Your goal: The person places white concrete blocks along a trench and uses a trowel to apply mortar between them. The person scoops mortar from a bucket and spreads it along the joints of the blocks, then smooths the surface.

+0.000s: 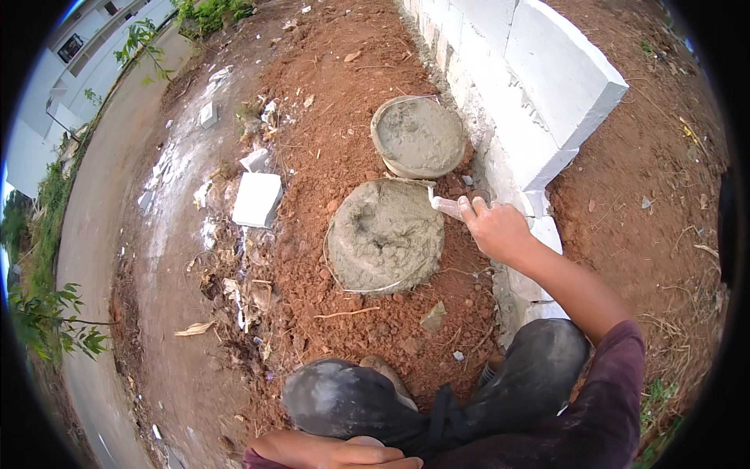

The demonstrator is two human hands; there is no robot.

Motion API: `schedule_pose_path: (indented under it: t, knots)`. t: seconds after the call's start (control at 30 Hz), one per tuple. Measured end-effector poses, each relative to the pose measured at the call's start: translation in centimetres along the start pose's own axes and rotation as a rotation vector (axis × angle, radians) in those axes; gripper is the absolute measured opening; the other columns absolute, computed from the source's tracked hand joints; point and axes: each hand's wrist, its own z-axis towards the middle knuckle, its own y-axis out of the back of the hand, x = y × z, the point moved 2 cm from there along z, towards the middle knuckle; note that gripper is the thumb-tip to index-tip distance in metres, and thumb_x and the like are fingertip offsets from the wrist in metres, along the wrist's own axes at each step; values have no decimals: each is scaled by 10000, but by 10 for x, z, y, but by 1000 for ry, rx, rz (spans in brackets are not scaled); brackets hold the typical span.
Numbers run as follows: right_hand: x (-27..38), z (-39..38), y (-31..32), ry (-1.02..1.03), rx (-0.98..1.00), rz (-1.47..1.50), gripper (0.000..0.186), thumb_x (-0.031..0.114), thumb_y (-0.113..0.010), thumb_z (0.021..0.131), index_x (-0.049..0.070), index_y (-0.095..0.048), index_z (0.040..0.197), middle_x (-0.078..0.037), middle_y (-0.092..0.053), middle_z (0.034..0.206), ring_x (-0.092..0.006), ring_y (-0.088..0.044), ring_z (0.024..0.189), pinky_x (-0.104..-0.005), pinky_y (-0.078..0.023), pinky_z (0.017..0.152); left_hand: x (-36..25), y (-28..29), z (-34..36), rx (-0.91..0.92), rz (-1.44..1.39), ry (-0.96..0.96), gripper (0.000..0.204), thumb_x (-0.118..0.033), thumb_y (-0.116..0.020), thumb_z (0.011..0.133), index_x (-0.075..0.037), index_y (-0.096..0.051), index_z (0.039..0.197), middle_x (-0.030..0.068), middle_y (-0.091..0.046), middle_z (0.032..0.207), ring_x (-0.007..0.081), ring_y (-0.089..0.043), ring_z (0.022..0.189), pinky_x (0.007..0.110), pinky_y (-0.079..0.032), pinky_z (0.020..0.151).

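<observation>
Head view: the right hand is closed around an apparent trowel at the far edge of the nearer mortar batch, probably scooping, so the next move calls for a level lift; the grip of the left hand cannot be determined.

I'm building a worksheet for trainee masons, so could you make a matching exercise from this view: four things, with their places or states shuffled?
Column one
1. right hand
2. loose white block
3. white masonry wall
4. left hand

Column two
A. running along the right side of both mortar buckets
B. at the bottom edge of the view
C. closed around a trowel
D. lying left of the buckets

Right pairs: 1-C, 2-D, 3-A, 4-B
</observation>
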Motion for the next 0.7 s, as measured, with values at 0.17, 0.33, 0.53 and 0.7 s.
schedule_pose_path:
  t: [0.17,0.33,0.53,0.7]
  knots:
    - [8,-48,4,138,7,-29,496,106,-590,860,-34,-561,1334,-123,-637,931,-258,-693,680,-376,-552,562,5,-6,-7,-70,-47,37,307,-170,-544,909,66,-685,774,178,-722,777,266,-648,564,315,-450,454]
    - [0,-25,19,24,-68,8,515,83,-573,865,-27,-530,1366,-141,-645,965,-276,-694,677,-389,-554,581,-7,0,4,-95,4,10,268,-162,-564,928,10,-650,1114,174,-723,775,266,-651,552,328,-453,451]
    - [20,-29,21,9,145,142,513,105,-578,875,-61,-527,1357,-199,-678,976,-338,-703,701,-444,-560,617,-19,-5,-5,-158,108,92,570,-153,-611,944,-187,-399,1471,149,-705,741,251,-645,512,310,-448,425]
    - [6,-35,38,-121,135,202,499,215,-606,919,-33,-556,1350,-220,-680,964,-380,-694,751,-492,-552,697,-12,-3,-15,-183,77,88,495,-88,-669,898,-127,-448,1338,154,-697,735,243,-640,512,297,-445,417]
